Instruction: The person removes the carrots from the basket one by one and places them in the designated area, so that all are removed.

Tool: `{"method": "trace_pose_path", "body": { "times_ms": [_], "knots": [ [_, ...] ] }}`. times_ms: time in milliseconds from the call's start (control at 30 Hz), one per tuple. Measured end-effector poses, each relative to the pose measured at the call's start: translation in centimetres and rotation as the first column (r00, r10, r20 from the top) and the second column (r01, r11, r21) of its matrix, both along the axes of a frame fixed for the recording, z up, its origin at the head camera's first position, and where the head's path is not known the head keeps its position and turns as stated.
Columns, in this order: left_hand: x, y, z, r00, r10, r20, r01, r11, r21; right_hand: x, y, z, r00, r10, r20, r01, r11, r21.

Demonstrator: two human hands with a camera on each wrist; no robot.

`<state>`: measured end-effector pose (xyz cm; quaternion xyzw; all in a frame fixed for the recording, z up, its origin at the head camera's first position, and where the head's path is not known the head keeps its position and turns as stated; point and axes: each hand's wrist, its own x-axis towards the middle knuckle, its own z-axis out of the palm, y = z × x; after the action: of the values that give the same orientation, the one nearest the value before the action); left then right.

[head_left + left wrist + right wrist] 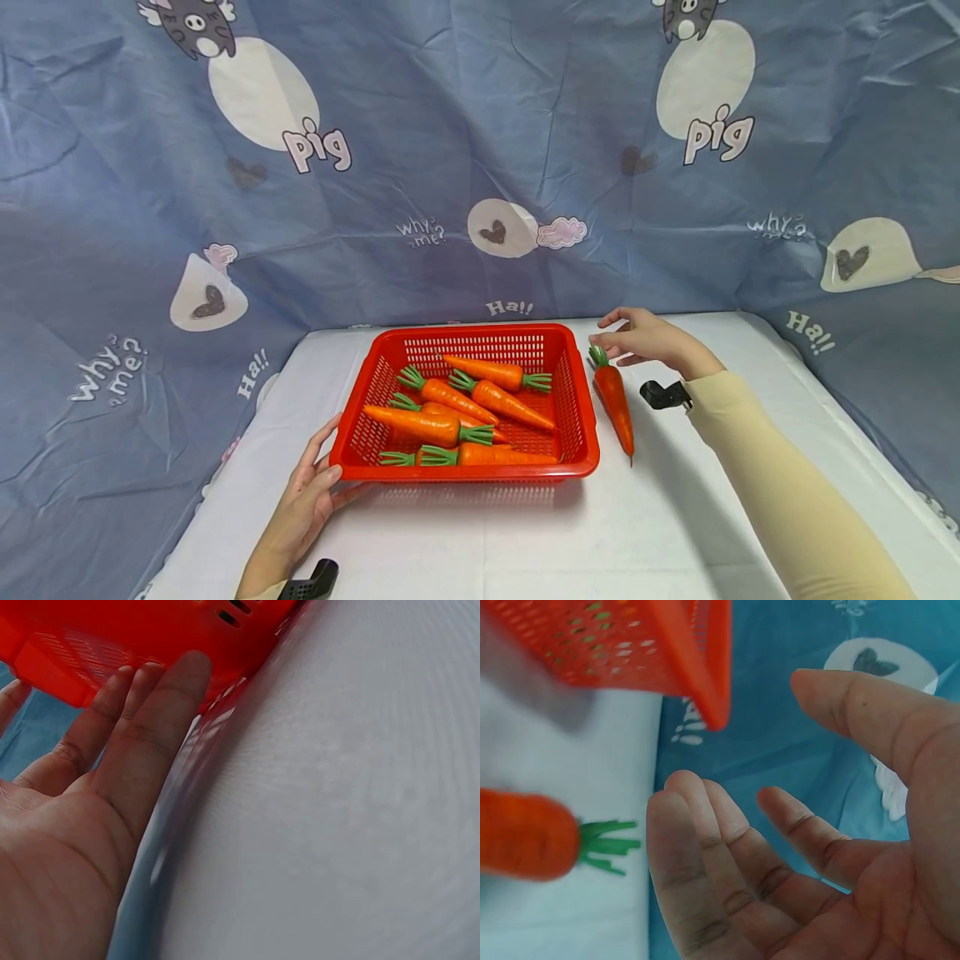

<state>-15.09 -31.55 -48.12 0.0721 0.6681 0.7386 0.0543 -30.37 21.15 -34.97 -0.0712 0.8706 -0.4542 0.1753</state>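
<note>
At the near left, one left hand (300,500) touched the corner of a single red basket (465,473), its fingers straight and spread. Seven carrots (420,425) that could be counted lay in the basket: two along the near wall, five farther back. An eighth, the loose carrot (615,400), lay just right of the basket on the white surface (450,550), green top pointing away. Beside that top hung one right hand (648,337), fingers loosely bent, thumb well apart, pinching nothing. Behind rose a blue cloth (420,108) bearing two "pig" prints.
</note>
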Motion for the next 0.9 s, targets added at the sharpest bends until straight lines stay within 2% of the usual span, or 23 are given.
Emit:
{"method": "trace_pose_path", "body": {
  "times_ms": [133, 433, 667, 900],
  "knots": [
    [0.0, 0.0, 0.0, 1.000, 0.001, 0.000, -0.001, 1.000, -0.004, -0.2, -1.2, 0.7, 1.000, 0.008, -0.025, -0.009, 1.000, -0.017],
    [0.0, 0.0, 0.0, 1.000, -0.007, -0.002, 0.007, 1.000, 0.003, -0.4, -4.6, 1.9, 0.997, 0.048, -0.055, -0.048, 0.999, 0.017],
    [0.0, -0.1, -0.1, 1.000, -0.010, -0.004, 0.011, 1.000, 0.008, -0.9, -7.4, 1.9, 0.989, 0.128, -0.069, -0.130, 0.991, -0.028],
    [-0.1, -0.2, -0.1, 1.000, -0.021, -0.008, 0.021, 1.000, 0.012, -1.5, -10.1, 1.2, 0.981, 0.189, -0.039, -0.189, 0.982, 0.011]
  ]
}}
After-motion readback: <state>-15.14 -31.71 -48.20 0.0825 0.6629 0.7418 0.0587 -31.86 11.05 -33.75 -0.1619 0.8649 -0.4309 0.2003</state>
